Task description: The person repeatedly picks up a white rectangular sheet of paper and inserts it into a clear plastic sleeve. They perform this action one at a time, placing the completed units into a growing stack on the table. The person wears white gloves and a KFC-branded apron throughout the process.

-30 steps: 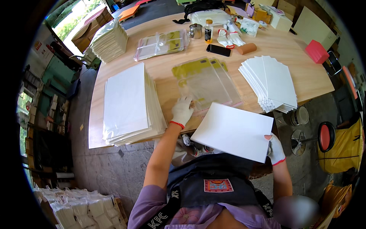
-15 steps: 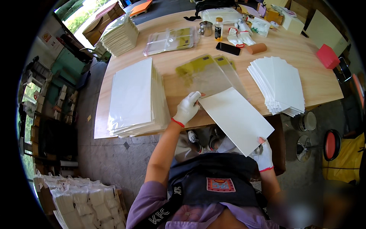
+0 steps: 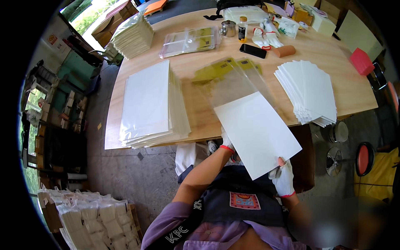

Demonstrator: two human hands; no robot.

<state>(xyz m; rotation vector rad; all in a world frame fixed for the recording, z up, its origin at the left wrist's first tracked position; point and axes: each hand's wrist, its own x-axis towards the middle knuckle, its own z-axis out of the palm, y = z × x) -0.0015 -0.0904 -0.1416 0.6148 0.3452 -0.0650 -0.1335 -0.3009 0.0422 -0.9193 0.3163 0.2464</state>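
The white-gloved right hand [image 3: 283, 179] pinches a white rectangular board [image 3: 257, 132]; I cannot tell the grip of the part-hidden, white-gloved left hand [image 3: 227, 141]. Slack thumb pressure could drop the board.

The left forearm [image 3: 204, 177] slants inward, the gloved left hand [image 3: 226, 141] mostly hidden. The gloved right hand [image 3: 283, 180] grips, thumb [image 3: 281, 161] on top.

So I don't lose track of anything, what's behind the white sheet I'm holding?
Left of the white sheet, part of your left hand shows; the rest is covered. Clear sleeves extend past its top, lower parts mostly hidden. Anything else there can't be seen.
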